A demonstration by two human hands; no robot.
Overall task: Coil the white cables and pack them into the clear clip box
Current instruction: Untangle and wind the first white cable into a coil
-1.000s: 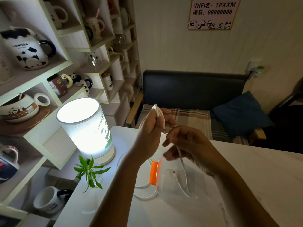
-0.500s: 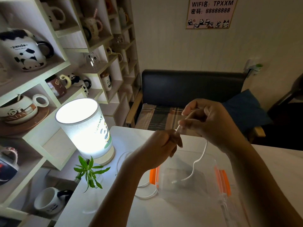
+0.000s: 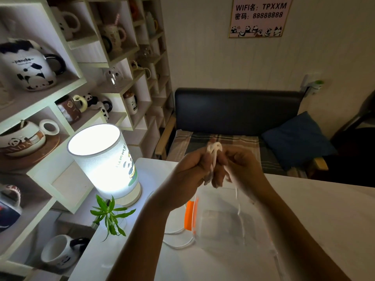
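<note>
Above the clear clip box (image 3: 227, 226), both hands, L (image 3: 192, 171) & R (image 3: 241, 165), are pinching a folded white cable (image 3: 213, 151), its tail hanging down.

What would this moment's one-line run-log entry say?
left hand: holds white cable loops | right hand: feeds tail | clear clip box: open below

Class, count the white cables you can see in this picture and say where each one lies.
2. One white cable is held looped between the left hand and right hand; another lies on the table left of the clear box. More may be hidden.
</note>
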